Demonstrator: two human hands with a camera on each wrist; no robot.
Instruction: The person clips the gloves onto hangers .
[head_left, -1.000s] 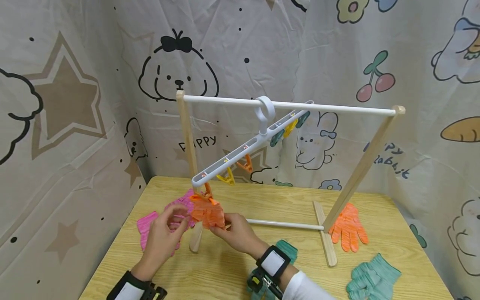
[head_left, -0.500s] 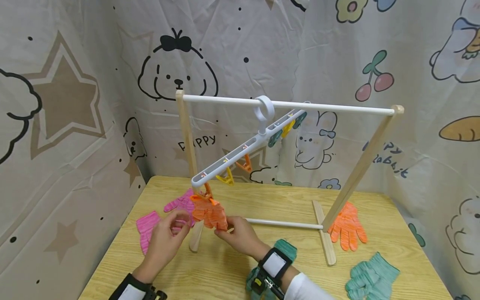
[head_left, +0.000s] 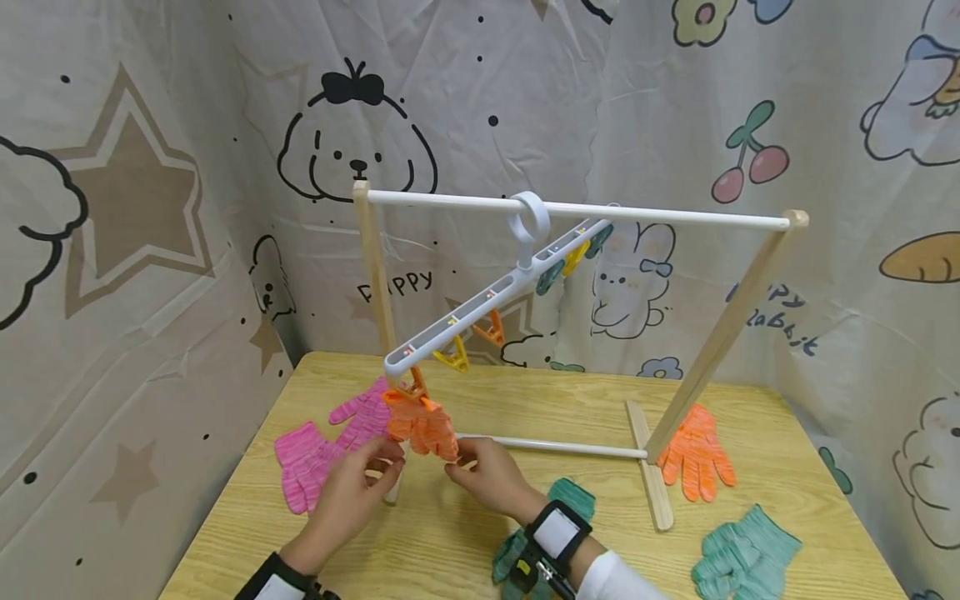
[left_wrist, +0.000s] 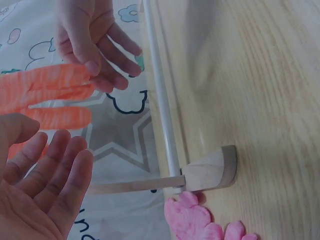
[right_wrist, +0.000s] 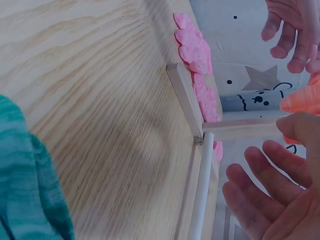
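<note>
An orange knitted glove (head_left: 426, 427) hangs by its cuff from an orange clip (head_left: 417, 383) at the near end of a pale grey hanger (head_left: 465, 310). My right hand (head_left: 491, 479) is at the lower right of this glove, thumb and forefinger pinching a fingertip. In the left wrist view, the right thumb overlaps the end of the uppermost glove finger (left_wrist: 55, 77). My left hand (head_left: 356, 492) is just below the glove's left side, fingers loosely bent and thumb apart from them. In the right wrist view, the left hand's fingers (right_wrist: 285, 42) hang relaxed beside the glove.
The hanger hooks over the white rod (head_left: 645, 214) of a wooden stand (head_left: 720, 342); its yellow, orange and green clips hold nothing. Pink gloves (head_left: 303, 467) lie at left, an orange glove (head_left: 696, 454) at right, green gloves (head_left: 746, 554) at front right and under the right wrist.
Both hands have moved slightly down and right along the hanging glove. The glove's fingers have spread out more. The left hand has come away from the pink glove behind it.
</note>
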